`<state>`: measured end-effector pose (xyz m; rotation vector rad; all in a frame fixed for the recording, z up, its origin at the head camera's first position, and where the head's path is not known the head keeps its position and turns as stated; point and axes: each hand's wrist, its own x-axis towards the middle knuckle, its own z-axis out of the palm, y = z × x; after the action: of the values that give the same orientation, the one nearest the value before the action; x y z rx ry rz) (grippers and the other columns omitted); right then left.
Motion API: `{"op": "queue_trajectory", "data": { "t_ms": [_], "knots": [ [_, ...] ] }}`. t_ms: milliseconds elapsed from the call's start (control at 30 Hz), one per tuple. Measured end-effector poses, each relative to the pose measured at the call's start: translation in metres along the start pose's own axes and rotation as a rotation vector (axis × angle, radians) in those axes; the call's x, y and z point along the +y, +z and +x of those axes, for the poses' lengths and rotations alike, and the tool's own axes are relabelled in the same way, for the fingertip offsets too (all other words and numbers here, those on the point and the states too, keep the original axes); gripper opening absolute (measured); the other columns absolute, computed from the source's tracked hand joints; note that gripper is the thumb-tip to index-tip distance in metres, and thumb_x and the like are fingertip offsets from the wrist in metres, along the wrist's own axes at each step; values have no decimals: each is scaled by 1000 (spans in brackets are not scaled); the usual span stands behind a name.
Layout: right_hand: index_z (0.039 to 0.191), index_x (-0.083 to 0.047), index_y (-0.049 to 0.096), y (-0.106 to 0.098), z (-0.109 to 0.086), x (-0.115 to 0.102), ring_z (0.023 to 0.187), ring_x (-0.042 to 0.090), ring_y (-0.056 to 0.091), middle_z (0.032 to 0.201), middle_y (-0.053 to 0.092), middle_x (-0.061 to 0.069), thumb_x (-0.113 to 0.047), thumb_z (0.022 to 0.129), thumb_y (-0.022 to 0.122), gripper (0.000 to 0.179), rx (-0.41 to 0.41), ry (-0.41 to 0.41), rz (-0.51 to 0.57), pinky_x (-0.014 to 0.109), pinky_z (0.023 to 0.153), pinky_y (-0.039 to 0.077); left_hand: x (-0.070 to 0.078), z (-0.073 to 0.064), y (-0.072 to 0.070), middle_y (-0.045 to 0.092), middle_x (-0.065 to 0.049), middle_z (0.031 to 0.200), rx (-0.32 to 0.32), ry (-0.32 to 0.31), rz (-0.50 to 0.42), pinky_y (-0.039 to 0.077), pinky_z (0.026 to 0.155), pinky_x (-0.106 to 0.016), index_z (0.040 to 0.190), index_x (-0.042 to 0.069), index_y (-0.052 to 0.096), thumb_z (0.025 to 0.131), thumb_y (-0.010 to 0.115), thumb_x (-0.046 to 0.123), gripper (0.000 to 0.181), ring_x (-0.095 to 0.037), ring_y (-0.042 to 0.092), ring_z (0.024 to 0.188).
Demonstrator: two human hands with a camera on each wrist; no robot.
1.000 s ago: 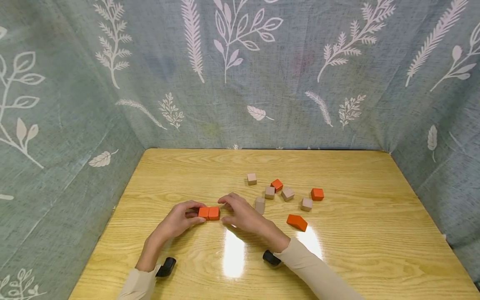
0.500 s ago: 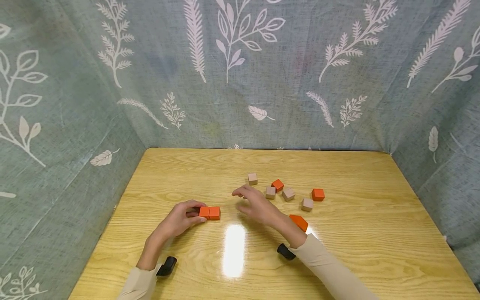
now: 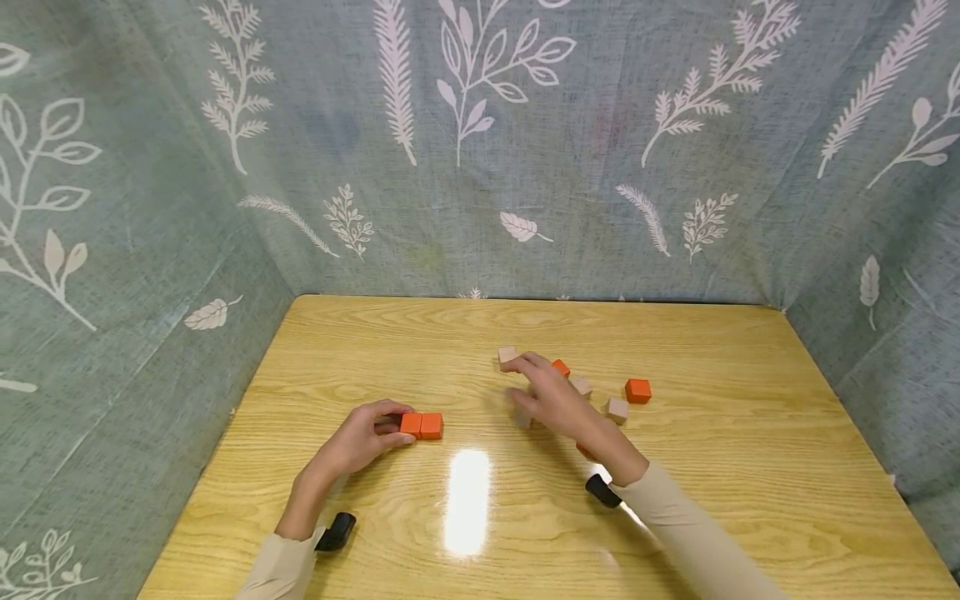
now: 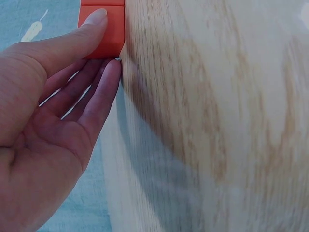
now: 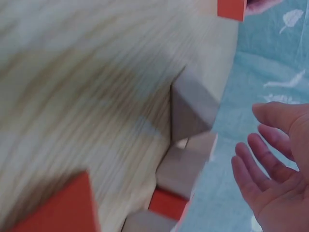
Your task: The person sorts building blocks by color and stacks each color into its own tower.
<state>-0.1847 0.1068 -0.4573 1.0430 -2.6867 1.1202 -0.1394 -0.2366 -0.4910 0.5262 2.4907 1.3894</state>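
Note:
Two orange cubes sit side by side on the wooden table in the head view. My left hand pinches the left orange cube between thumb and fingers; the thumb rests on its face in the left wrist view. Against it stands the right orange cube. My right hand, its fingers loosely bent and holding nothing, hovers over the scattered blocks. Below its thumb is a plain wooden block, which looks wedge-shaped in the right wrist view. A wooden cube lies just beyond the fingertips.
Around the right hand lie an orange cube, wooden cubes and another orange cube. The forearm mostly covers an orange angled block. A leaf-patterned curtain borders the table behind and at the sides.
My right hand has moved away from the two orange cubes, rightward and slightly back, to above the scattered blocks. The left hand keeps its pinch on the left orange cube.

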Motion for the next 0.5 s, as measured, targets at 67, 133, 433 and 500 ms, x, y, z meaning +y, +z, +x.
{"op": "queue_trajectory", "data": {
  "t_ms": [67, 133, 433, 500],
  "knots": [
    [129, -2, 65, -5, -2, 4, 87, 30, 61, 120, 63, 18, -1, 96, 71, 34, 10, 0, -19, 35, 69, 54, 0, 0, 0, 64, -23, 126, 0, -2, 0, 58, 91, -32, 131, -6, 63, 94, 75, 5, 41, -36, 68, 111],
    [128, 0, 65, -9, -4, 8, 86, 29, 60, 118, 63, 19, 0, 96, 71, 32, 23, -7, -44, 34, 69, 53, 0, -1, 0, 64, -23, 126, 0, -3, 2, 58, 91, -32, 131, -6, 63, 94, 75, 5, 40, -35, 68, 111],
    [124, 3, 63, -25, -12, 27, 99, 34, 60, 117, 63, 21, 2, 95, 72, 31, 57, 6, -155, 42, 77, 55, -2, -1, 0, 64, -23, 125, 3, 6, 7, 58, 90, -32, 131, -6, 63, 94, 75, 5, 41, -35, 68, 111],
    [124, 4, 63, -28, -14, 31, 103, 36, 60, 117, 63, 21, 2, 94, 72, 31, 53, 25, -173, 44, 80, 55, -2, -1, 0, 64, -23, 125, 3, 10, 5, 58, 90, -32, 131, -5, 63, 94, 75, 5, 41, -35, 68, 111]
  ]
}}
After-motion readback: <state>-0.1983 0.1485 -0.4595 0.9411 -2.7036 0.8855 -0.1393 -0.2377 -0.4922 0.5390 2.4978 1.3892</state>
